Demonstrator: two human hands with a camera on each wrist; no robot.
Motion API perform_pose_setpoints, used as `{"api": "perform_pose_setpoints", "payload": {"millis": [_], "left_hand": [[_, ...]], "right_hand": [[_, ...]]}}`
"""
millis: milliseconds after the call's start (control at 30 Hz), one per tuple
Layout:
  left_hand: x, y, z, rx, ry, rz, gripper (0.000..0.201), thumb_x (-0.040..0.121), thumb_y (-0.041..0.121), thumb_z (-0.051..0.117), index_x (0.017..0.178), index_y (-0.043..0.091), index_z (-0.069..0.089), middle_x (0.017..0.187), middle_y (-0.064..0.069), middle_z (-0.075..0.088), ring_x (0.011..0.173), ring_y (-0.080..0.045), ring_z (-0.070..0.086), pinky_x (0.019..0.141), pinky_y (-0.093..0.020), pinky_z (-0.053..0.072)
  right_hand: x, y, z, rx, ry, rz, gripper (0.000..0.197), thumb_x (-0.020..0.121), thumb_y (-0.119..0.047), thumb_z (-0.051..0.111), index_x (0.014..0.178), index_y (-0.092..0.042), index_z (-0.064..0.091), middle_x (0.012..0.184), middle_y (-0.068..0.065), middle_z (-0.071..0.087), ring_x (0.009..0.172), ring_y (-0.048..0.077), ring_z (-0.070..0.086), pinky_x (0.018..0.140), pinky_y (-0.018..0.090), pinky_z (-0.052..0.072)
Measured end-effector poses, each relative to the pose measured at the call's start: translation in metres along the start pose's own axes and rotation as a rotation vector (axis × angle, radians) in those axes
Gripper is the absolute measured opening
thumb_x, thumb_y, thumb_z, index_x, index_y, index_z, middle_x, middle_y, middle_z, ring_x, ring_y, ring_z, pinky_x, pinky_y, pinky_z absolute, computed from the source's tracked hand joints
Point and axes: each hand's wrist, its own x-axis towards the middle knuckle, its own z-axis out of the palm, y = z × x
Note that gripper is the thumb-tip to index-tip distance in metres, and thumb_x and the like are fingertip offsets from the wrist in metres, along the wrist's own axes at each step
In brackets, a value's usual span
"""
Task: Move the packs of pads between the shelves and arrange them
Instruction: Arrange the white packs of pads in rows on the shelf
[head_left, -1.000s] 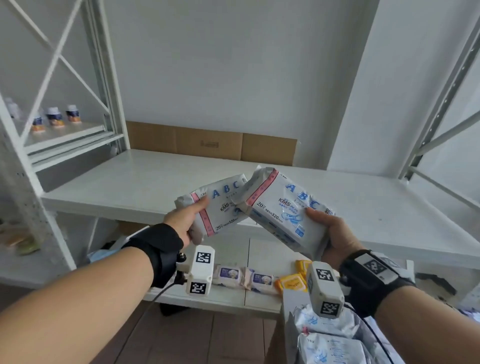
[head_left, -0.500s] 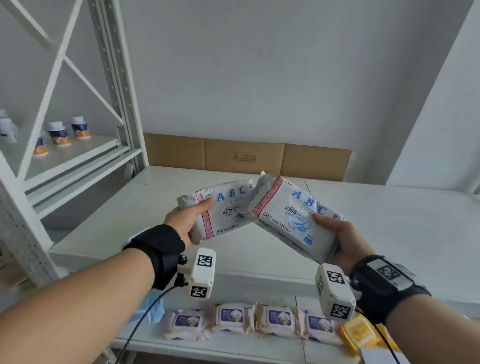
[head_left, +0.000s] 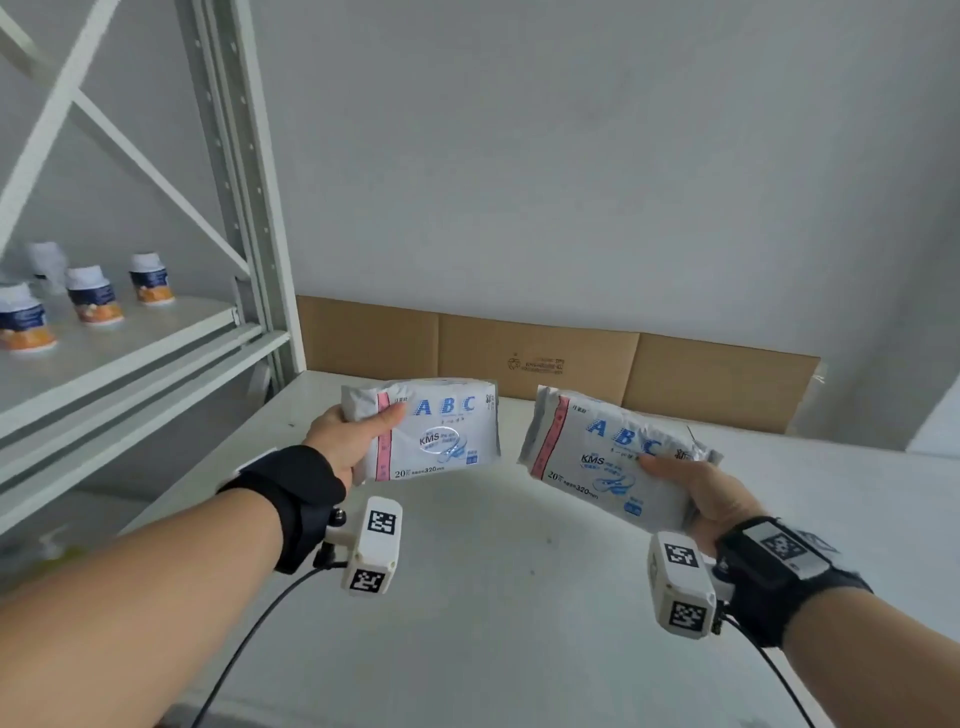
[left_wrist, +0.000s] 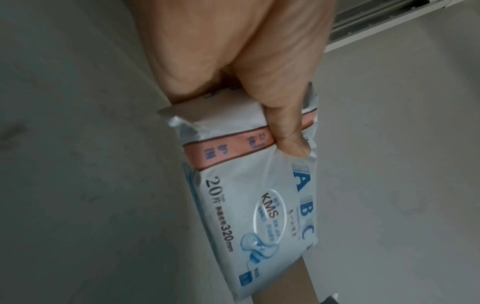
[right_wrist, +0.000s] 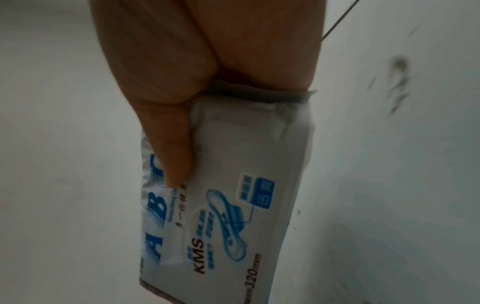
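**Two packs held above the white shelf, ready to set down**

The left hand (head_left: 347, 441) pinches the left pack of pads (head_left: 435, 431) at its left end — thumb (left_wrist: 283, 127) on the printed face by the pink band, fingers hidden behind. That pack's long axis runs left to right, nearly level, label facing the camera. The right hand (head_left: 696, 491) grips the right pack of pads (head_left: 602, 457) from its right, near corner, thumb (right_wrist: 171, 148) pressed across the lettering; this pack tilts, its left end raised and farther off. The two packs hang side by side with a clear gap between them, neither touching the other.

Both are held in the air over the white shelf (head_left: 493, 597), whose surface spreads below and beyond the hands toward a strip of cardboard (head_left: 545, 358) against the far wall. Each hand is about equally close to the surface beneath it, so lowering looks like the next step — the right pack probably needs levelling first. Small bottles (head_left: 93, 296) stand on a neighbouring shelf at far left.
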Motion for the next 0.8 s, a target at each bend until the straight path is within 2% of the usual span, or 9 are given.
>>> {"api": "perform_pose_setpoints", "payload": {"millis": [100, 167, 300, 367, 433, 500, 567, 700, 800], "left_hand": [[0.033, 0.005, -0.010, 0.027, 0.010, 0.031, 0.046, 0.081, 0.014, 0.072, 0.123, 0.002, 0.056, 0.118, -0.017, 0.066, 0.106, -0.031, 0.064, 0.095, -0.046, 0.050], [0.056, 0.005, -0.017, 0.056, 0.009, 0.024, 0.044, 0.081, 0.012, 0.071, 0.122, 0.001, 0.057, 0.117, -0.017, 0.066, 0.106, -0.032, 0.064, 0.096, -0.046, 0.049], [0.104, 0.006, -0.029, 0.132, -0.058, 0.015, 0.044, 0.083, 0.012, 0.069, 0.123, 0.001, 0.056, 0.119, -0.016, 0.065, 0.108, -0.030, 0.063, 0.097, -0.040, 0.048], [0.124, 0.007, -0.033, 0.164, -0.116, 0.000, 0.045, 0.084, 0.013, 0.067, 0.126, 0.003, 0.054, 0.121, -0.015, 0.064, 0.111, -0.030, 0.062, 0.099, -0.040, 0.046], [0.140, 0.009, -0.035, 0.203, -0.164, -0.007, 0.043, 0.084, 0.014, 0.066, 0.125, 0.006, 0.056, 0.120, -0.013, 0.065, 0.111, -0.028, 0.061, 0.098, -0.039, 0.047], [0.154, 0.013, -0.036, 0.218, -0.217, -0.004, 0.034, 0.085, 0.011, 0.064, 0.118, 0.012, 0.059, 0.116, -0.010, 0.067, 0.108, -0.025, 0.062, 0.089, -0.034, 0.050], [0.167, 0.016, -0.037, 0.212, -0.270, -0.010, 0.032, 0.086, 0.007, 0.062, 0.117, 0.014, 0.059, 0.111, -0.007, 0.068, 0.102, -0.021, 0.064, 0.080, -0.028, 0.050], [0.189, 0.018, -0.041, 0.202, -0.340, -0.046, 0.033, 0.087, -0.002, 0.057, 0.115, 0.015, 0.058, 0.106, -0.003, 0.069, 0.096, -0.017, 0.064, 0.078, -0.027, 0.050], [0.201, 0.016, -0.047, 0.196, -0.399, -0.069, 0.034, 0.086, -0.008, 0.054, 0.105, 0.019, 0.062, 0.094, 0.002, 0.074, 0.086, -0.011, 0.070, 0.072, -0.021, 0.055]], "right_hand": [[0.041, -0.004, 0.016, -0.003, -0.007, -0.016, 0.052, 0.074, 0.002, 0.069, 0.123, -0.008, 0.056, 0.107, 0.017, 0.069, 0.089, 0.033, 0.066, 0.055, 0.040, 0.057], [0.064, -0.003, 0.026, 0.007, -0.026, 0.001, 0.056, 0.071, 0.003, 0.070, 0.124, -0.010, 0.056, 0.110, 0.018, 0.068, 0.092, 0.034, 0.066, 0.056, 0.042, 0.057], [0.105, 0.002, 0.040, 0.003, -0.011, -0.006, 0.055, 0.068, 0.007, 0.069, 0.119, -0.011, 0.059, 0.110, 0.017, 0.069, 0.102, 0.040, 0.064, 0.066, 0.048, 0.056], [0.119, 0.002, 0.046, -0.022, -0.018, -0.021, 0.046, 0.071, 0.016, 0.056, 0.107, -0.013, 0.062, 0.103, 0.015, 0.070, 0.101, 0.043, 0.062, 0.070, 0.054, 0.055], [0.131, 0.003, 0.051, -0.036, -0.027, -0.035, 0.050, 0.070, 0.023, 0.040, 0.094, -0.015, 0.062, 0.098, 0.016, 0.069, 0.103, 0.046, 0.059, 0.078, 0.063, 0.051], [0.140, 0.004, 0.055, -0.037, -0.011, -0.040, 0.056, 0.070, 0.026, 0.029, 0.093, -0.014, 0.061, 0.097, 0.018, 0.066, 0.109, 0.049, 0.054, 0.089, 0.064, 0.045], [0.150, 0.003, 0.059, -0.035, 0.040, -0.039, 0.061, 0.071, 0.027, 0.022, 0.098, -0.012, 0.061, 0.104, 0.019, 0.061, 0.118, 0.051, 0.047, 0.097, 0.064, 0.040], [0.165, -0.003, 0.064, -0.062, 0.114, -0.031, 0.077, 0.069, 0.027, 0.017, 0.132, -0.004, 0.051, 0.129, 0.026, 0.053, 0.125, 0.049, 0.041, 0.106, 0.061, 0.033], [0.173, -0.006, 0.069, -0.055, 0.132, -0.041, 0.080, 0.070, 0.027, 0.017, 0.134, -0.008, 0.049, 0.135, 0.023, 0.050, 0.126, 0.043, 0.043, 0.107, 0.055, 0.035]]}}
